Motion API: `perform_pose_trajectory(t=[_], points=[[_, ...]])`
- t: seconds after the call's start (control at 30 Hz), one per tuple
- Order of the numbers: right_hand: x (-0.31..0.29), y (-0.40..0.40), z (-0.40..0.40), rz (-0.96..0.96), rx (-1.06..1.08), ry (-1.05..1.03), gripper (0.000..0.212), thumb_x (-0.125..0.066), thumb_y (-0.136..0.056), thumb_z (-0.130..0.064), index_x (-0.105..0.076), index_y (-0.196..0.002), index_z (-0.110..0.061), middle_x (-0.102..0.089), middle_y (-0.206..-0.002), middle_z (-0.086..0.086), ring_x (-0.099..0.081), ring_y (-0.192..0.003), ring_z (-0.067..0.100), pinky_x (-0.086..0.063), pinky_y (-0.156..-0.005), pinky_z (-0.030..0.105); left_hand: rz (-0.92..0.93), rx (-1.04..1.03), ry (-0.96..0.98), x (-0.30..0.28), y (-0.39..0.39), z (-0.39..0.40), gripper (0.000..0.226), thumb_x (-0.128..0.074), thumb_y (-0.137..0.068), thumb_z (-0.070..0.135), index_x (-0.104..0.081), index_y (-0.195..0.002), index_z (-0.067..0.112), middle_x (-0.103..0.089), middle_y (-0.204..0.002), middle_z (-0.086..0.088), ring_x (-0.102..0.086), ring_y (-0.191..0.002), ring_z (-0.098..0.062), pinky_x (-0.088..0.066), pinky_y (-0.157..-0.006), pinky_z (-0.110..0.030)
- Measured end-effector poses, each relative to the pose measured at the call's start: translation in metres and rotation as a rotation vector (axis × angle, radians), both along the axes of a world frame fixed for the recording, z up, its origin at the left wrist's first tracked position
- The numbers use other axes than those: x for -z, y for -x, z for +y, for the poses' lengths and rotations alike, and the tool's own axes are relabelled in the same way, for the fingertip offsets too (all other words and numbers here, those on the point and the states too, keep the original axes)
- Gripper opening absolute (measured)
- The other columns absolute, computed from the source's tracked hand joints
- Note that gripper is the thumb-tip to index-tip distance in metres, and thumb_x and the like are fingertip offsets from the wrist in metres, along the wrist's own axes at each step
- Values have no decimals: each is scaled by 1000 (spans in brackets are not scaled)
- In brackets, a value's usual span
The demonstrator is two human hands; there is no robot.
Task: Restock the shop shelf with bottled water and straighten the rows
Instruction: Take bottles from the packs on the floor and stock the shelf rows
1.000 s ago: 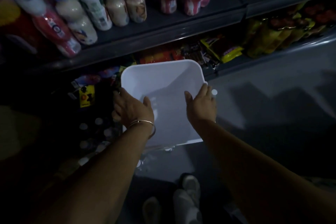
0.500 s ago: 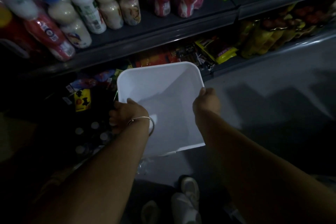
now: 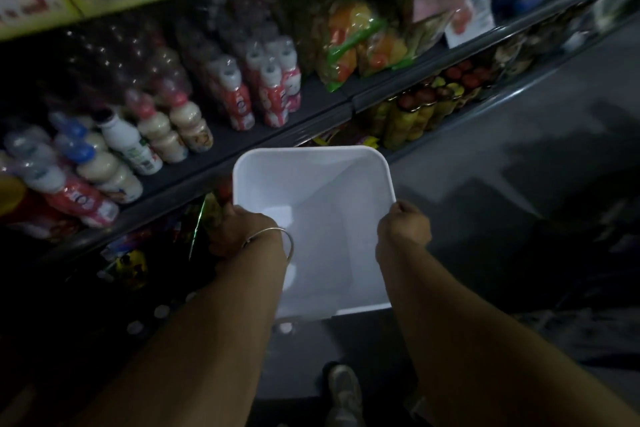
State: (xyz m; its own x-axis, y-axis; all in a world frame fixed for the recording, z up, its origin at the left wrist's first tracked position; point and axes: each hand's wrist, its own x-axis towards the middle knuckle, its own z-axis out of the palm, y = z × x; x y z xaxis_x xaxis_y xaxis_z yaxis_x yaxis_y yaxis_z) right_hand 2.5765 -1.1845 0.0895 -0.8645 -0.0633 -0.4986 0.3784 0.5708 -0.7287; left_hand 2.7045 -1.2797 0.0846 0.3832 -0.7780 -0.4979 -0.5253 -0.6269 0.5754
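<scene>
An empty white square tub [image 3: 322, 184] hangs in front of me, below the shelf edge. My left hand [image 3: 239, 232], with a metal bangle on the wrist, grips its left rim. My right hand [image 3: 403, 227] grips the right rim with curled fingers. Nothing lies inside the tub. Pale bottle caps [image 3: 161, 310] show dimly in the dark low at the left; whether they are water bottles I cannot tell.
A dark shelf [image 3: 277, 135] carries several drink bottles [image 3: 156, 135] and wrapped red-and-white bottle packs [image 3: 266, 94]. Snack bags [image 3: 356, 42] sit to the right, jars [image 3: 412, 111] on the shelf below. Grey floor [image 3: 519, 184] lies at right. My shoe [image 3: 343, 392] is below.
Both hands have closed round the tub's rims and lifted it. My view has tilted upward, bringing higher shelves into sight.
</scene>
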Motion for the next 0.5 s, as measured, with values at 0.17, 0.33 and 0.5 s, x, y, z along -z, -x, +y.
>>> perform_pose_trajectory(t=[0.17, 0.33, 0.5], points=[[-36, 55, 15, -41, 111, 82, 25, -44, -98, -19, -68, -100, -14, -57, -90, 4, -55, -83, 22, -45, -76, 28, 22, 97, 135, -30, 56, -3, 39, -31, -100, 23, -48, -133, 13, -43, -139, -20, -40, -128, -35, -28, -112, -39], [-53, 126, 32, -71, 254, 117, 24, -45, -97, -19, -68, -106, -16, -62, -100, 7, -57, -87, 25, -52, -85, 34, 73, 154, 109, -40, 141, 0, 38, -31, -98, 22, -47, -132, 17, -45, -138, -18, -40, -128, -35, -30, -111, -42], [-61, 203, 47, -36, 341, 98, 26, -47, -95, -20, -69, -107, -16, -65, -104, 8, -61, -92, 29, -53, -88, 37, 127, 219, 120, -37, 229, 2, 40, -31, -97, 15, -43, -135, 11, -44, -140, -16, -40, -129, -34, -33, -110, -43]])
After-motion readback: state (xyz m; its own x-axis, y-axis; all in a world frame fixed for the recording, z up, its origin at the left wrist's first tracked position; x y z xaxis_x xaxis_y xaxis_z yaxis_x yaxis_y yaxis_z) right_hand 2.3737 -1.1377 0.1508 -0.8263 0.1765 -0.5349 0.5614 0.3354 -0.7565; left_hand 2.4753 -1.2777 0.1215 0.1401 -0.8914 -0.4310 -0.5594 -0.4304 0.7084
